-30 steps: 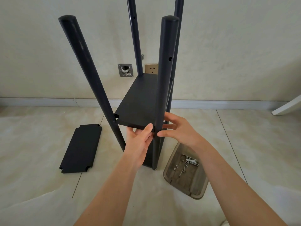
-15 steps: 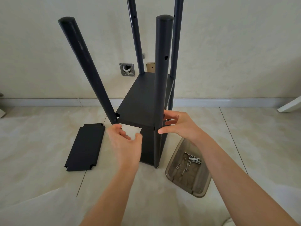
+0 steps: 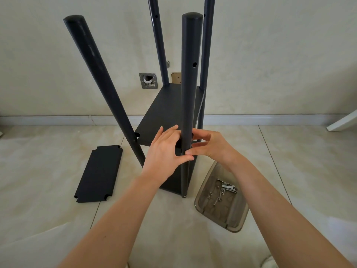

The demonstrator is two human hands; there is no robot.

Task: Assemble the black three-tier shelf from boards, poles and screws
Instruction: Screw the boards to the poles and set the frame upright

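Left hand [image 3: 165, 151] and right hand [image 3: 208, 145] pinched the near pole [image 3: 188, 105] at the middle board [image 3: 164, 115]; misaligned holes could jam the screw.

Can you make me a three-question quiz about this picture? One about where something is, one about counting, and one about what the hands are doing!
1. Where does the spare black board lie?
A. On the floor, left of the shelf
B. Inside the tray
C. Leaning on the wall

2. How many black poles stand up from the shelf?
A. Two
B. Four
C. Six

3. What are the two hands doing?
A. Resting flat on the floor
B. Lifting the tray
C. Meeting at the near pole, where the middle board joins it

Answers:
1. A: the spare board lies flat on the tiles, left of the frame.
2. B: four poles rise, two near and two far.
3. C: the left hand and right hand touch the near pole beside the middle board; the tray sits untouched.
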